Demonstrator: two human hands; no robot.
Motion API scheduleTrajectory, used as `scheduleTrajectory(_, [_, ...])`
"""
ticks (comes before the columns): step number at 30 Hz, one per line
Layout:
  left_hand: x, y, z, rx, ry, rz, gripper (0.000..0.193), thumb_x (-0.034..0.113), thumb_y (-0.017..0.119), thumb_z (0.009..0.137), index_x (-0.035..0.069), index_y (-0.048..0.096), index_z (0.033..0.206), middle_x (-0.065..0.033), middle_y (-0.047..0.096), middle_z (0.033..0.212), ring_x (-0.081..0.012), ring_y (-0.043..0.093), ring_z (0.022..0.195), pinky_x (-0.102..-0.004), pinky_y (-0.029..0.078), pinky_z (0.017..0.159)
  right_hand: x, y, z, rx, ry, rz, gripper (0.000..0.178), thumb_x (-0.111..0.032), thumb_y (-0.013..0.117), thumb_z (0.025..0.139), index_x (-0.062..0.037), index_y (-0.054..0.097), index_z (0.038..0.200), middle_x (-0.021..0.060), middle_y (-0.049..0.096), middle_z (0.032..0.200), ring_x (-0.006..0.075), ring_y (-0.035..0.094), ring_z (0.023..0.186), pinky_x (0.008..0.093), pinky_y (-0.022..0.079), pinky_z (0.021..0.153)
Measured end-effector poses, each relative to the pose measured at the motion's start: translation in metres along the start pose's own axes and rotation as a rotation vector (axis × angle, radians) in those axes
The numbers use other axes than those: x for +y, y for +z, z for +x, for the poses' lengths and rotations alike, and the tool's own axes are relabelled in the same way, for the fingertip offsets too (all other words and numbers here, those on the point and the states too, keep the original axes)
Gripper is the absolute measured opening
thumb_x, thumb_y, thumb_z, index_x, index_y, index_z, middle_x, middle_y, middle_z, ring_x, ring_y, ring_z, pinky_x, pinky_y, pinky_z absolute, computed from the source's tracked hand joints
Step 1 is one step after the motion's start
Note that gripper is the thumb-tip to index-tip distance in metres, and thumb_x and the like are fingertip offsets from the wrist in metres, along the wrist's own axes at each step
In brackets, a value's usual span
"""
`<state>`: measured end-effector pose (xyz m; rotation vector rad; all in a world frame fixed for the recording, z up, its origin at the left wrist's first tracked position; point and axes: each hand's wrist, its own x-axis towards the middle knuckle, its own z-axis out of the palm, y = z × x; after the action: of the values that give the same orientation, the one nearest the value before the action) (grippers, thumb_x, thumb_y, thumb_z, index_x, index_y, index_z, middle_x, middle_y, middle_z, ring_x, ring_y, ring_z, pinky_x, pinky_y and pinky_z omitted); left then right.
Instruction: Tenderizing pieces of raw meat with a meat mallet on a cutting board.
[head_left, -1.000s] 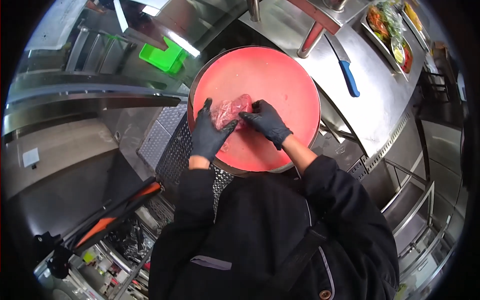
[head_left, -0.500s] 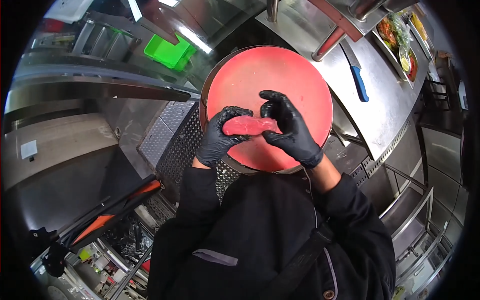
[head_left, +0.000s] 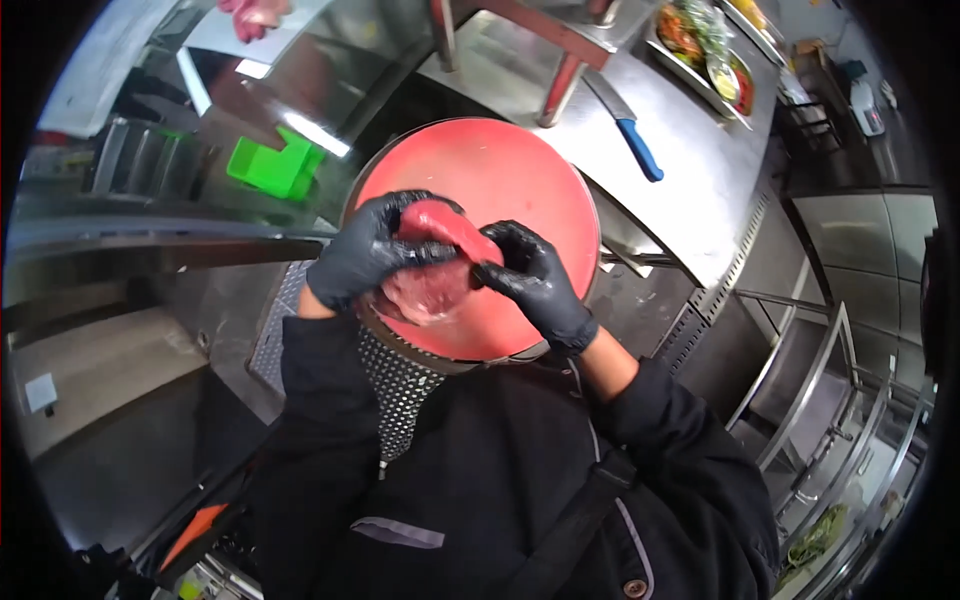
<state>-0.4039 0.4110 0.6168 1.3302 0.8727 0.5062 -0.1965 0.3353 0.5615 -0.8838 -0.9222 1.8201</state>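
Observation:
A slab of raw red meat [head_left: 432, 290] is held up over a round red cutting board [head_left: 535, 185], its near part hanging down toward me. My left hand [head_left: 365, 250], in a black glove, wraps round the meat's left side, with the fingers folded over it. On the right, my gloved right hand [head_left: 530, 280] pinches the meat's edge between thumb and fingers. The meat is folded where the fingers hold it, and part of it lies hidden behind the left hand's fingers.
To the right of the board, a blue-handled knife [head_left: 640, 148] lies on a steel table [head_left: 690, 200], near a tray of cut vegetables [head_left: 690, 70]. A bright green bin [head_left: 275, 165] stands at the far left. More raw meat [head_left: 255, 17] shows at the top left.
The meat has been turned, and its broad side now hangs down where it was a narrow roll. My right hand has closed on its edge. The whole view has shifted.

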Motion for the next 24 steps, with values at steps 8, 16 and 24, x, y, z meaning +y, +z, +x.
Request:
scheduleTrajectory(8, [-0.106,0.025,0.027,0.420,0.208,0.882,0.033,0.018,0.073,0.074,0.005,0.059,0.100,-0.0128,0.060,0.098,-0.0303,0.057,0.095,-0.0383,0.046,0.083,0.005,-0.222,0.019,0.689,-0.232,-0.819,0.015,-0.007,0.058,0.085,-0.0006,0.061,0.098,0.0001,0.058,0.077,0.0103,0.052,0.068,0.0267,0.044,0.063])
scheduleTrajectory(16, [-0.110,0.048,0.014,0.399,0.214,1.073,0.017,0.016,0.072,0.072,0.008,0.065,0.085,-0.0105,0.063,0.100,-0.0300,0.058,0.098,-0.0405,0.042,0.088,-0.037,-0.346,0.092,0.586,0.114,-1.732,0.053,-0.023,0.064,0.075,-0.0062,0.049,0.122,0.0195,0.062,0.100,0.0346,0.062,0.091,0.0431,0.050,0.078])
scheduleTrajectory(24, [-0.110,0.034,0.021,0.521,0.326,0.995,0.015,0.011,0.073,0.069,0.008,0.060,0.077,-0.0089,0.062,0.083,-0.0270,0.059,0.080,-0.0369,0.046,0.069,-0.043,-0.309,0.008,0.627,0.232,-0.889,0.048,-0.011,0.054,0.083,-0.0044,0.039,0.128,0.0097,0.059,0.071,0.0191,0.057,0.055,0.0329,0.046,0.045])
